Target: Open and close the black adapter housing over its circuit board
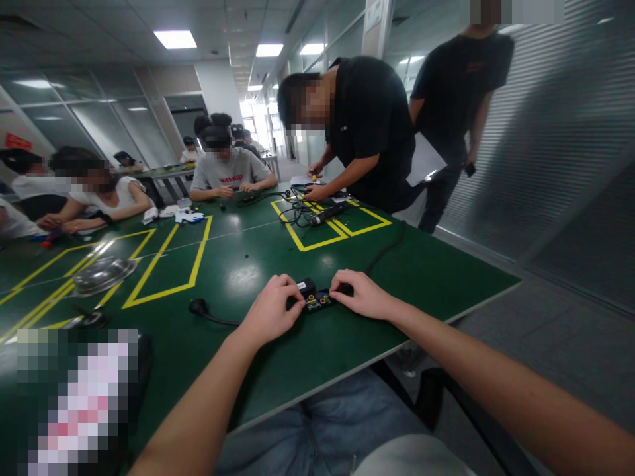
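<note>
An opened black power adapter (319,301) lies on the green table in front of me, with a circuit board and coils showing in its shell. Behind its left part sits a black cover piece (306,285) with a white label. My left hand (275,307) is closed in a pinch at the adapter's left end. At the right end, thumb and fingers of my right hand (361,294) pinch the edge. A black cord with a plug (198,307) runs out past my left hand. Another black cable (387,252) extends behind my right hand. My fingertips partly hide both ends.
Yellow tape marks the green table (421,291). A shiny metal dish (103,275) stands at the left, and a pixelated object (79,403) lies near front. White gloves (188,217) and tangled cables with a black tool (327,214) are farther back. Several people work or stand around.
</note>
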The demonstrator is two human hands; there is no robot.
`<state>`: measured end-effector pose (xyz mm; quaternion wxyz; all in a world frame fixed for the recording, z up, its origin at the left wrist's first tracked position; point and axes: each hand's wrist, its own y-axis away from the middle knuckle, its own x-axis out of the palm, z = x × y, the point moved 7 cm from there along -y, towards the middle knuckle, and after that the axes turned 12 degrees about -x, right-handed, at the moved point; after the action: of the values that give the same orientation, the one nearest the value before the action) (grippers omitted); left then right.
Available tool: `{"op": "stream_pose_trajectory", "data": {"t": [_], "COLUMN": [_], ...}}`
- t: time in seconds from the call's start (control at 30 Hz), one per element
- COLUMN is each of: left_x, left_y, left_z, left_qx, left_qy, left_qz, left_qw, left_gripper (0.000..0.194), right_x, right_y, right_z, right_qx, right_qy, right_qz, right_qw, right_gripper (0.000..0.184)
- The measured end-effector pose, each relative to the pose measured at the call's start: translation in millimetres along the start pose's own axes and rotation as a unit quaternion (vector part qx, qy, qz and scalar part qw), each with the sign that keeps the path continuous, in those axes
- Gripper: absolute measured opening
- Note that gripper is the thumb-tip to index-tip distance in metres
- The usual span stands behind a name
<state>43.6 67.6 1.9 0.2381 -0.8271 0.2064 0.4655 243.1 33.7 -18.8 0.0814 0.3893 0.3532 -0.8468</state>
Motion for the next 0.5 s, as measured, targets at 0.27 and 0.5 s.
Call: {"op": "stream_pose_trajectory", "data": {"t": [0.27,0.5], "left_x": [11.5,4.3], "left_y": [-13.0,-10.2], "left_z": [23.8,21.2], "left_qx": [-0.051,-0.063], "left_qy": [0.009,0.021], "left_qz": [-0.018,-0.032], "left_qw": [0.998,0.997], "left_gripper": [0.031,0.025], "right_x": [-0.5,1.9], "right_y": [0.2,1.7], "right_z": [-0.5,-2.2], "right_qx": [0.006,0.024], "right_qy": [-0.010,-0.022], "right_qz": [-0.005,-0.007], "right_qw": [1.000,0.999], "right_gripper": [0.008,0.024]}}
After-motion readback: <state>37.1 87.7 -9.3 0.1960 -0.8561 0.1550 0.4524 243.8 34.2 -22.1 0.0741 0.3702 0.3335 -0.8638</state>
